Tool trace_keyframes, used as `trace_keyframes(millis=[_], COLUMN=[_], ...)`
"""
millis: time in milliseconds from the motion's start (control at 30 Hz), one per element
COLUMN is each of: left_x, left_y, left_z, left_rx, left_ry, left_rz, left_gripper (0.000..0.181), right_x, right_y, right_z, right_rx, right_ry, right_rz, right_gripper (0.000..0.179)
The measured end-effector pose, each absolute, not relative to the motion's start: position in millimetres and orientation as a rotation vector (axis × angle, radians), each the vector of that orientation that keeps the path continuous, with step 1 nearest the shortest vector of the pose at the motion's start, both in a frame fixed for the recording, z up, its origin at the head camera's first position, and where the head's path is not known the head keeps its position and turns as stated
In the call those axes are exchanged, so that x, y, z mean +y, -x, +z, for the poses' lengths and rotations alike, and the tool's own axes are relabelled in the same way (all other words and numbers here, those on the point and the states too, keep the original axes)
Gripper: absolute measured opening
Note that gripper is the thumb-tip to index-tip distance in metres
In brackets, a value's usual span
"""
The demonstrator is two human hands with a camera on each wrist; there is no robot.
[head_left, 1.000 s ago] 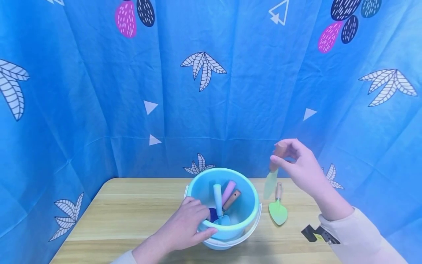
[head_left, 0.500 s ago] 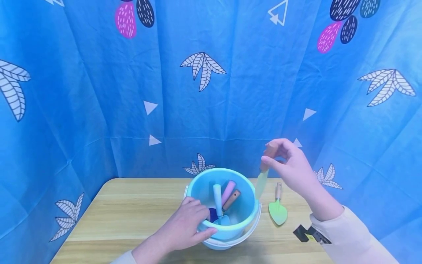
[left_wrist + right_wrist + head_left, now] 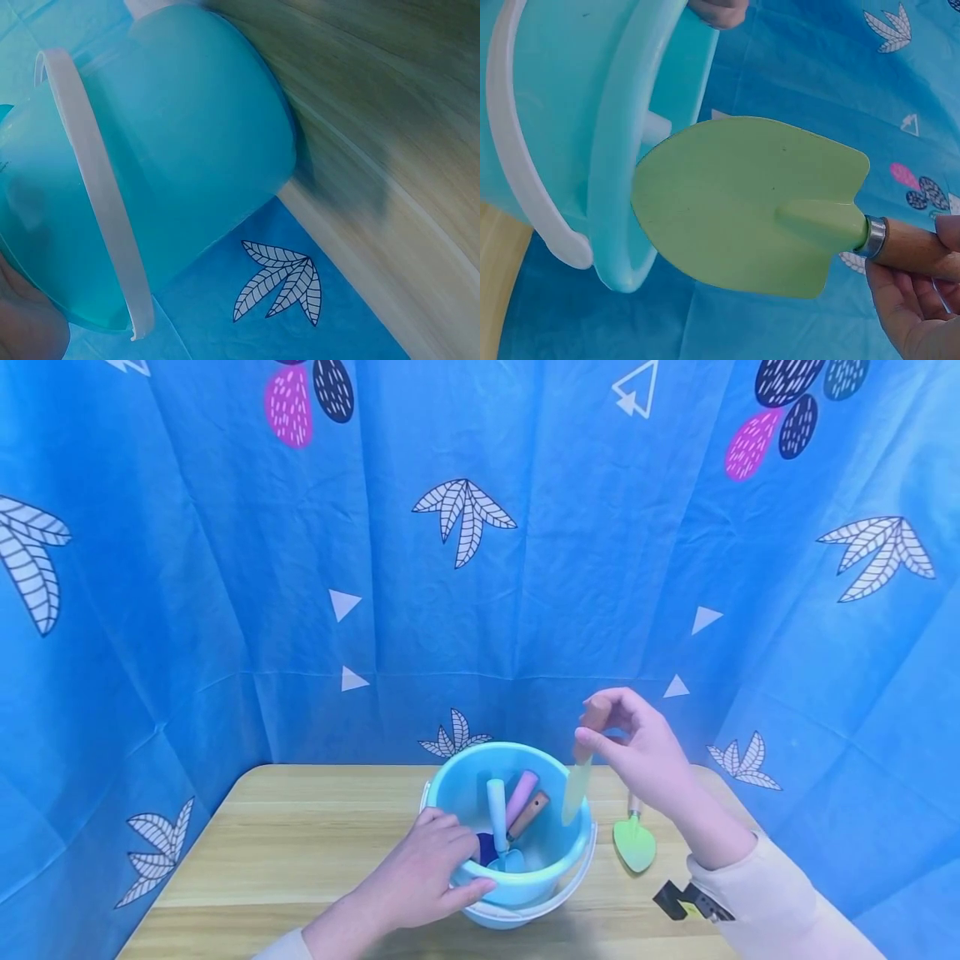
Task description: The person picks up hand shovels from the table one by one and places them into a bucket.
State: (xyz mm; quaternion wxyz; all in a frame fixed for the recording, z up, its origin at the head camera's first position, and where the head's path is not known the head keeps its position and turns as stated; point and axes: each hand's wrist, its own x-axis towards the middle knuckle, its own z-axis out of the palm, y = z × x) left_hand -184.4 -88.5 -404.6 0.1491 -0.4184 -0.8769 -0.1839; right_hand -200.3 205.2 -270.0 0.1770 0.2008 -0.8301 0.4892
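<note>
A light blue bucket (image 3: 517, 887) stands upright on the table. My left hand (image 3: 420, 872) grips its left rim, fingers over the edge and thumb on the outside. Pinched by its wooden handle in my right hand (image 3: 648, 760) is a pale green hand trowel (image 3: 750, 202). It hangs blade down at the bucket's right rim, the tip over the opening. Inside the bucket lean a light blue handle (image 3: 497, 806), a pink handle (image 3: 522, 797) and a brown wooden handle (image 3: 530, 814). A dark blue piece (image 3: 486, 847) is partly hidden by my left fingers.
A second green hand trowel (image 3: 635, 845) lies on the wooden table (image 3: 315, 843) right of the bucket, its handle partly behind my right hand. The white bucket handle (image 3: 97, 180) hangs down at the side. A blue patterned curtain (image 3: 450, 627) surrounds the table.
My right hand has carried the trowel leftward, from beside the bucket to its right rim, and slightly down. My left hand and the bucket have stayed put.
</note>
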Motion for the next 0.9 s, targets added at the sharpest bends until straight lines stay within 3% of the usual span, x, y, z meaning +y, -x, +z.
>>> trace_keyframes(millis=[900], left_x=[-88], left_y=[185], left_z=[-407], left_rx=[-2.523], left_ry=[1.202], left_rz=[-0.54], left_gripper=[0.039], right_x=[191], right_y=[204], right_z=[-308], right_rx=[-2.448], right_ry=[-0.609], right_rz=[1.495], right_gripper=[0.024])
